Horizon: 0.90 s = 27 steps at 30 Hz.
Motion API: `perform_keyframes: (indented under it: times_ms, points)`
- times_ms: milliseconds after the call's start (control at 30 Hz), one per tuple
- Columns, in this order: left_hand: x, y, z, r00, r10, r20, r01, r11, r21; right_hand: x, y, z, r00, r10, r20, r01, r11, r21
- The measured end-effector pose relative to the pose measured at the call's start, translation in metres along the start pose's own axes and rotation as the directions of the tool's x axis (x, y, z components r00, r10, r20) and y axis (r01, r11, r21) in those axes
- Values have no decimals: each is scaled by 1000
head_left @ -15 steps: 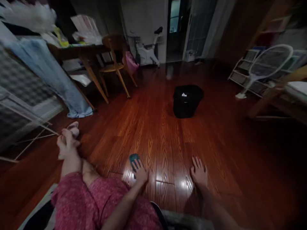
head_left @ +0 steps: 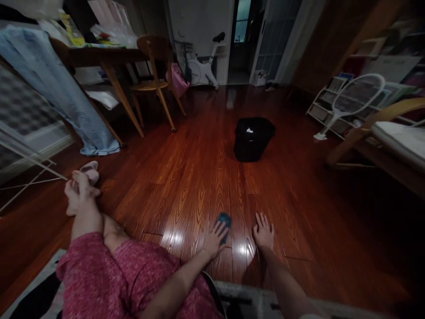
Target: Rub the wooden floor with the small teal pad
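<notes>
Teal cloth [head_left: 225,217] beneath the left fingers [head_left: 219,229]

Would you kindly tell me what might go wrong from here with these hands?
The teal cloth might slip free, since the left hand lies over only part of it with fingers spread, not gripping. The right hand, palm down on the glossy wooden floor, could skid if weight shifts onto it.

Reddish wood floor [head_left: 186,177], teal cloth [head_left: 225,217], black bin [head_left: 253,141]
</notes>
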<state>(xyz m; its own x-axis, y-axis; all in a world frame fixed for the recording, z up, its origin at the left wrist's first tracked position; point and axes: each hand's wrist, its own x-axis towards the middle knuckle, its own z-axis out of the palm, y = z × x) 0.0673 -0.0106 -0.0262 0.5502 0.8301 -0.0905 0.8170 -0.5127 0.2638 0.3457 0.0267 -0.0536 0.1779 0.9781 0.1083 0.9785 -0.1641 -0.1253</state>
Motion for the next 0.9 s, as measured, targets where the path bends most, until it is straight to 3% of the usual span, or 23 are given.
perform_keyframes:
  times_ms: [33,100,200,233,300,333,400,467,567,600,633,700,767,833,900]
  points:
    - [-2,-18,-10,991,-136,-14,136,991,-3,0,0,1,1000,0,-1,0,1000,3]
    - [-12,-54,-30,917,-398,-29,398,917,12,1,1,2,1000,-2,-3,2,1000,8]
    - [-41,-101,-52,726,-686,-55,688,724,50,1,1,3,1000,0,-8,0,1000,10]
    - [-51,-112,-56,650,-757,-68,760,648,56,2,1,3,1000,1,-11,-1,1000,11]
    - [-66,-125,-58,546,-831,-110,838,542,68,2,2,5,1000,-1,-19,1,1000,14]
    - [-69,-126,-56,514,-848,-128,858,509,72,2,2,6,1000,-3,-23,3,1000,16]
    - [-66,-115,-50,494,-857,-145,869,489,70,3,4,9,1000,-5,-27,5,1000,20]
    - [-54,-90,-40,551,-825,-128,834,549,52,4,6,13,1000,-8,-23,8,1000,23]
    - [-34,-40,-23,834,-550,-34,550,835,4,5,9,18,1000,-10,-17,10,1000,22]
    - [-29,-23,-17,918,-397,4,397,917,-36,5,10,20,1000,-10,-20,10,1000,18]
    - [-25,-7,-12,971,-239,31,240,967,-82,5,10,20,1000,-8,-27,9,1000,13]
    - [-21,18,-2,995,67,76,-54,986,-155,5,12,21,999,-9,-44,9,1000,3]
    - [-18,32,2,962,262,82,-243,951,-193,5,12,22,998,-14,-57,13,1000,-6]
    - [-15,30,1,938,337,79,-317,928,-195,5,12,21,998,-16,-64,16,1000,-11]
    - [-12,14,-7,951,301,75,-285,943,-169,5,11,20,998,-12,-66,12,1000,-11]
